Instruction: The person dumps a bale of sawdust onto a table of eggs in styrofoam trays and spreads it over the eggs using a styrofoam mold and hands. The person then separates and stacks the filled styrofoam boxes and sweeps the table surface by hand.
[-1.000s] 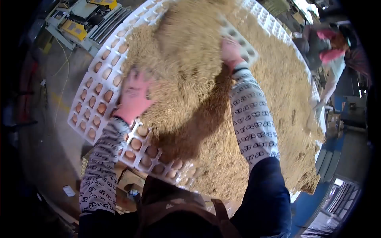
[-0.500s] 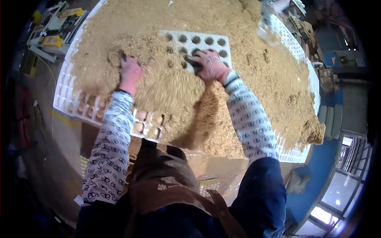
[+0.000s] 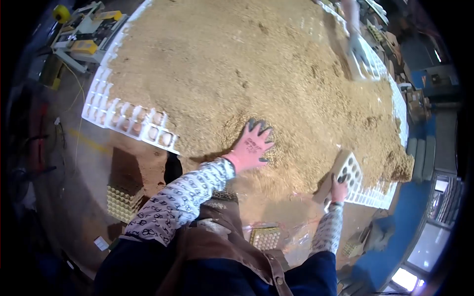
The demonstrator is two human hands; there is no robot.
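Observation:
My left hand [image 3: 251, 147], in a pink glove with dark fingertips, lies with fingers spread on a layer of loose tan husk-like bedding [image 3: 197, 89]. My right hand [image 3: 339, 189], gloved the same way, grips a white block with rows of round holes [image 3: 348, 167]. This block stands tilted at the table's front right edge. White plastic trays [image 3: 111, 118] show along the left front edge, several of their cells holding brownish eggs [image 3: 153, 133]. How far the trays run under the bedding is hidden.
Another person's gloved hand [image 3: 360, 49] is on a whitish tray [image 3: 366, 73] at the far right. Stacked egg cartons [image 3: 123, 202] stand on the floor at left, and a carton of eggs [image 3: 265, 238] lies below the table. A machine with yellow parts [image 3: 84, 47] stands back left.
The white holed block has gone from the middle of the bedding to the front right edge with my right hand. My left hand has moved right and nearer. The bedding there now looks smoother.

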